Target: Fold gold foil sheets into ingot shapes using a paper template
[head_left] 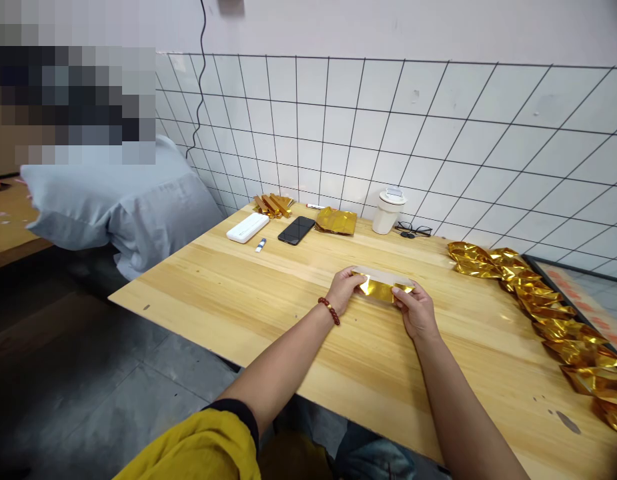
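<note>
A strip of shiny gold foil paper (378,289) with a pale upper edge is stretched between my two hands, a little above the wooden table. My left hand (344,291), with a red bead bracelet at the wrist, pinches its left end, thumb on top. The right end is pinched by my right hand (416,309), its thumb lying over the gold face. Fingers behind the strip are mostly hidden. Folded gold foil pieces (548,313) lie in a long overlapping row to the right of my right hand.
Along the back of the table (213,287) are a white power bank (248,227), a black phone (297,230), a gold foil stack (337,221), gold strips (274,205), a white cup (387,212) and glasses (413,230). A person in grey (153,200) leans at the left.
</note>
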Motion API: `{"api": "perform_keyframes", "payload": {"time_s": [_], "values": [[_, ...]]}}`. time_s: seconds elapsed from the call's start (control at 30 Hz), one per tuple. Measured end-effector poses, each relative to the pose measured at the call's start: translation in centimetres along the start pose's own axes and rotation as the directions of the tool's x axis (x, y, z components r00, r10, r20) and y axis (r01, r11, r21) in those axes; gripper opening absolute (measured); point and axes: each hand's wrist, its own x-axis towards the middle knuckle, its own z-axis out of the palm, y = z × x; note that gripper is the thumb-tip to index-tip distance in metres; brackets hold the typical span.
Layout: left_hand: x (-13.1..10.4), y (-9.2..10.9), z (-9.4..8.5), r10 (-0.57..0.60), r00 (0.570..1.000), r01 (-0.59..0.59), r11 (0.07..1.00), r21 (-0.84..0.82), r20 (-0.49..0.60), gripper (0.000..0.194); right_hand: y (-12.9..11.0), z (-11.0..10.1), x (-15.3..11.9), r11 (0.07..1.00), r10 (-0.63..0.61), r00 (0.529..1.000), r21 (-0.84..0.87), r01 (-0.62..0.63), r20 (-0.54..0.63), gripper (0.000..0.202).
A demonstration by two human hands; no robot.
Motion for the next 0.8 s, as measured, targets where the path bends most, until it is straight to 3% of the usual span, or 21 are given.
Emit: {"api": "perform_keyframes", "payload": {"time_s": [0.3,0.8], "values": [[-0.07,0.22,0.0,0.001,1.0,0.0,1.0,0.02,-0.011,0.016,-0.35,0.15,-0.16,1.0,0.02,1.0,0.02,-0.021,0.01,0.024],[-0.51,0.76,0.19,0.008,1.0,-0.009,0.998,0.068,0.005,0.017,-0.34,-0.13,0.21,0.996,0.085,0.994,0.028,-0.084,-0.067,0.02]]}}
